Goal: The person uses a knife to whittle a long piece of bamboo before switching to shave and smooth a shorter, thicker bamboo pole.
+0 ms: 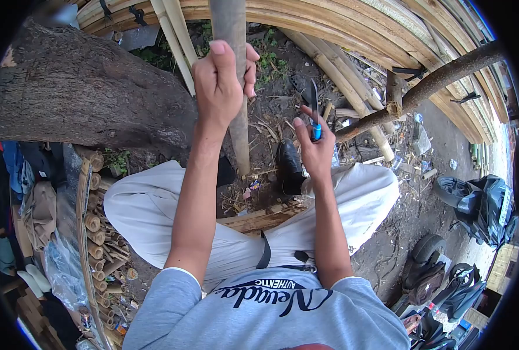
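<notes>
My left hand [220,87] is wrapped around a thick grey-brown pole [228,20], thumb lying along its near face. The pole stands in front of me, and its narrower lower end reaches down close to the ground between my feet. In my right hand [317,151] is a knife [317,129] with a bright blue handle and a dark, slightly curved blade pointing up and away from me. The blade is apart from the pole, to its right. A black shoe [287,166] shows just below my right hand.
A thick tree trunk [90,87] lies to the left. Long bamboo strips [329,20] curve across the back, with bamboo poles below. A branch [446,76] slants in at the right. Cut bamboo pieces [96,238] are stacked at left; motorbikes [478,204] stand at right. Shavings litter the ground.
</notes>
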`<move>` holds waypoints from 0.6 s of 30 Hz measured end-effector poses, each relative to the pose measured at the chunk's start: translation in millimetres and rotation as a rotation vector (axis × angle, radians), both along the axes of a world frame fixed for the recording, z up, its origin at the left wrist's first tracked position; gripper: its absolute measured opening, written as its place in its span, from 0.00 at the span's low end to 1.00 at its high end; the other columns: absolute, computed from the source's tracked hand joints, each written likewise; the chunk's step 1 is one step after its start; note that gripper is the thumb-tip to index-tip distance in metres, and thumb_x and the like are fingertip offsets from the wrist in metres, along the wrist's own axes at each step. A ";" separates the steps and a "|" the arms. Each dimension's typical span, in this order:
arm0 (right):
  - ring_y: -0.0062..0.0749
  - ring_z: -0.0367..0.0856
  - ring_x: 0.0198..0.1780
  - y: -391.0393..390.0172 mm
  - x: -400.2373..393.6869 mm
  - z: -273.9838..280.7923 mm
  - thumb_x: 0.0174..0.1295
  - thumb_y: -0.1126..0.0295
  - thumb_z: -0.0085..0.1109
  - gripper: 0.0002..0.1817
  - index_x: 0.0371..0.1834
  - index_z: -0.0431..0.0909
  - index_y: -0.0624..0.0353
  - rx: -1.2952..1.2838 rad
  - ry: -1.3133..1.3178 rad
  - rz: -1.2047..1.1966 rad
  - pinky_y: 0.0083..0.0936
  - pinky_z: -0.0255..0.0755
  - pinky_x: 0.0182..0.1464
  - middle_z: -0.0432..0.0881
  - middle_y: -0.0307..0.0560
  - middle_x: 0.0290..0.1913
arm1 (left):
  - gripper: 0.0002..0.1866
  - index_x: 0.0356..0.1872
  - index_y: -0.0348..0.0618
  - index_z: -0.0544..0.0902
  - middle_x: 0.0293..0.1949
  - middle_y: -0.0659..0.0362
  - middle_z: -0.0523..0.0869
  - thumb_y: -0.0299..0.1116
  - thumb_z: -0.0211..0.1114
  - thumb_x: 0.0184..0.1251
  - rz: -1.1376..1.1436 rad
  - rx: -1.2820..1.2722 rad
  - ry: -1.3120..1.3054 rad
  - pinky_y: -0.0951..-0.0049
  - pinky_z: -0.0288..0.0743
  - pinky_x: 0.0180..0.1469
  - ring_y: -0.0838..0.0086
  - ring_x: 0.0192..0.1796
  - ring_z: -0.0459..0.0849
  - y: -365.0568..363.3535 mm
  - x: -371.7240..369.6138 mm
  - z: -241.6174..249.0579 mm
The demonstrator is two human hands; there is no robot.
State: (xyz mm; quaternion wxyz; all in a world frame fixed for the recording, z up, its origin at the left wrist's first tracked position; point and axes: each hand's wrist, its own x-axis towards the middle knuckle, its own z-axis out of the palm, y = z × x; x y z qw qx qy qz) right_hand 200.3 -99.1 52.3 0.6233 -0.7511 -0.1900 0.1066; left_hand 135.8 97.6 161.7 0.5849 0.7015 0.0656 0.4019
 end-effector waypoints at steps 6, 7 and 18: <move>0.09 0.64 0.26 -17.9 12.4 2.3 0.76 0.66 0.64 0.13 0.55 0.85 0.63 0.106 -0.126 -0.150 0.15 0.58 0.28 0.72 0.26 0.24 | 0.41 0.35 0.35 0.82 0.17 0.60 0.77 0.66 0.36 0.85 0.067 0.259 0.087 0.78 0.70 0.22 0.79 0.17 0.75 12.8 -30.4 93.6; 0.09 0.65 0.26 -18.9 14.5 2.0 0.76 0.66 0.63 0.12 0.53 0.86 0.63 0.141 -0.189 -0.183 0.15 0.58 0.28 0.73 0.26 0.25 | 0.41 0.35 0.35 0.82 0.17 0.60 0.77 0.66 0.36 0.85 0.069 0.261 0.088 0.78 0.70 0.22 0.79 0.17 0.75 10.2 -38.4 117.0; 0.10 0.65 0.28 -16.4 12.5 -2.1 0.77 0.66 0.63 0.11 0.44 0.85 0.65 0.160 -0.124 -0.217 0.16 0.58 0.29 0.74 0.28 0.26 | 0.43 0.26 0.36 0.83 0.12 0.56 0.78 0.67 0.41 0.83 0.263 0.530 0.249 0.74 0.72 0.15 0.74 0.11 0.76 21.2 -87.9 200.5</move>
